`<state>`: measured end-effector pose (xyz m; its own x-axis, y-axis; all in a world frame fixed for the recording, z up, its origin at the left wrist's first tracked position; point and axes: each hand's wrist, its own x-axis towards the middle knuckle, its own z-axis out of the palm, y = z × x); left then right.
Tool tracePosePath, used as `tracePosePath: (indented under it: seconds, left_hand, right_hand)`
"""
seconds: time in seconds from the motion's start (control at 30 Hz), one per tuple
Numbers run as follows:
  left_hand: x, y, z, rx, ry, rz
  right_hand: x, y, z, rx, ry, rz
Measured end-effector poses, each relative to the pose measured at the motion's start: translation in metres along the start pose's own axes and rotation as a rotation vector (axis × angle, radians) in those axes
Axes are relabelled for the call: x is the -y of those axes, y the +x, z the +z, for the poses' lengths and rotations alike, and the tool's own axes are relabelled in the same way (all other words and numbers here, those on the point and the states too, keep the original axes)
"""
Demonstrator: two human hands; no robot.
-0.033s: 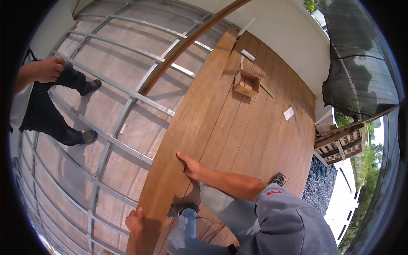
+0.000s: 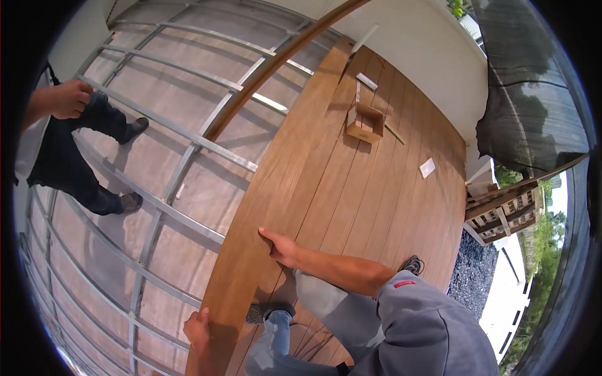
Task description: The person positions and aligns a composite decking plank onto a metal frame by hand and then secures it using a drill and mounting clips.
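A long brown decking board lies along the edge of the planked deck. My left hand grips its outer edge near the bottom, fingertips curled at the side. Farther up, my right hand holds the inner edge, index finger stretched over the top face and the other fingers partly hidden. My bent legs in pale jeans are to the right of the board, on the laid planks.
A metal joist grid spans the left, where another person stands with a hand raised. On the deck lie a cardboard box, a stick and white pieces. A wooden rail crosses overhead; stacked pallets stand beyond.
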<state>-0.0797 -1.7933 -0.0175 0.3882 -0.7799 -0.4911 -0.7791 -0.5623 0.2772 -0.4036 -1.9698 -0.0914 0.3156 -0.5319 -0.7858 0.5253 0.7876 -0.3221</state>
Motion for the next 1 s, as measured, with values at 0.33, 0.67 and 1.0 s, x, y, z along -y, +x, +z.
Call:
tracePosePath:
  seconds: [0.33, 0.67, 1.0]
  left_hand:
    - [0.088, 0.079, 0.143, 0.015, -0.012, 0.096]
    - [0.114, 0.133, 0.204, -0.021, -0.052, 0.135]
    - [0.119, 0.137, 0.231, 0.014, 0.032, 0.134]
  right_hand:
    - [-0.033, 0.086, -0.073, 0.106, -0.250, 0.108]
    - [-0.070, 0.158, -0.111, 0.223, -0.171, 0.012]
    - [-0.090, 0.177, -0.133, 0.178, -0.193, 0.031]
